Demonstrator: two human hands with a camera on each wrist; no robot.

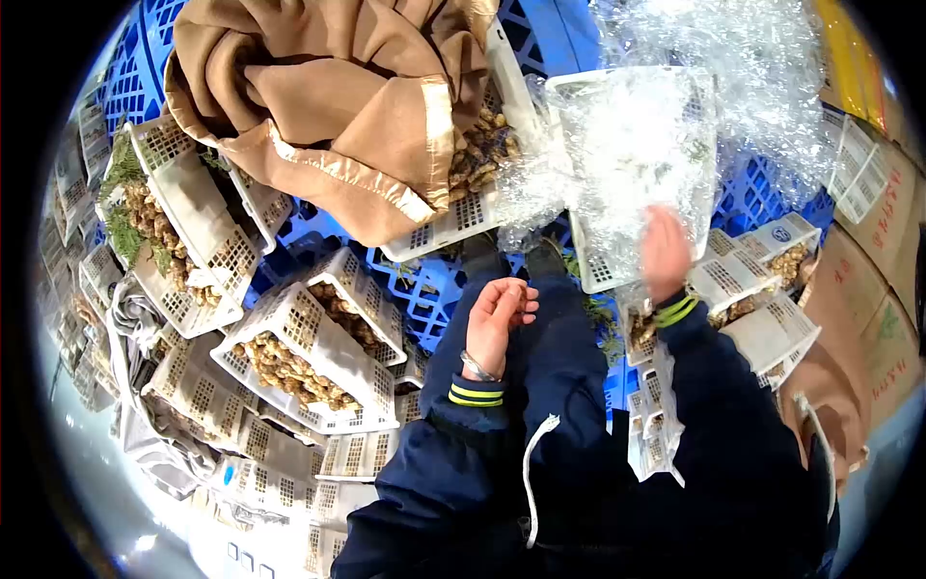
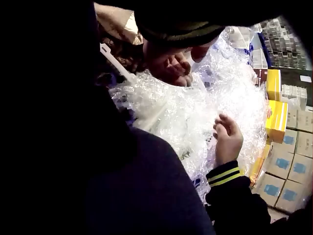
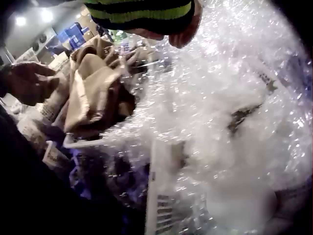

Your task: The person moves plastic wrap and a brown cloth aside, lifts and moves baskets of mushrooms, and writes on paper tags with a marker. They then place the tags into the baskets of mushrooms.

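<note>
In front of the lap, my left hand (image 1: 497, 318) hangs with its fingers loosely curled and nothing in them; a metal band circles the wrist. My right hand (image 1: 666, 253) is over the near right edge of a white plastic basket (image 1: 596, 270), its fingers pointing forward and somewhat blurred. Crumpled clear plastic film (image 1: 632, 145) fills that basket and spills over its rim. In the left wrist view, the right hand (image 2: 229, 139) appears against the film with fingers slightly bent. The right wrist view has its fingers (image 3: 186, 34) at the top edge, above the film.
A brown blanket (image 1: 338, 106) covers a basket of brown, knobbly mushroom-like pieces (image 1: 482, 154) at the upper left. More white baskets (image 1: 318, 338) with similar contents stand left and right on blue plastic crates (image 1: 424, 299). Cardboard boxes (image 1: 883, 318) line the right side.
</note>
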